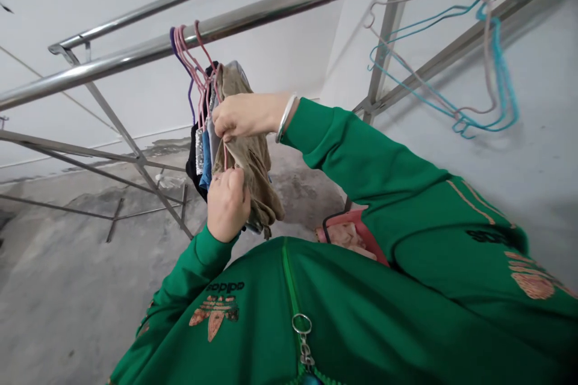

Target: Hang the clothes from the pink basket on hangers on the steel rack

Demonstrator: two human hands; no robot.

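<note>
A khaki garment (253, 174) hangs on a pink hanger (200, 36) hooked over the metal rail. My left hand (228, 203) is closed at the garment's near edge, where part of the pink hanger shows just above the fist. My right hand (244, 115), with a silver bangle (286, 117) at the wrist, pinches the fabric higher up, close to the hanger. Right behind it hang other clothes in blue (206, 156), black and grey on pink and purple hangers (189, 93). My fingertips are partly hidden by the cloth and my fists.
The steel rail (280, 5) crosses overhead, with a second bar (180, 0) behind it. Blue and pinkish wire hangers (501, 72) dangle at the right. Below my right arm stands a red basket (372, 234) with pale cloth inside. Rack legs (135, 150) cross at the left.
</note>
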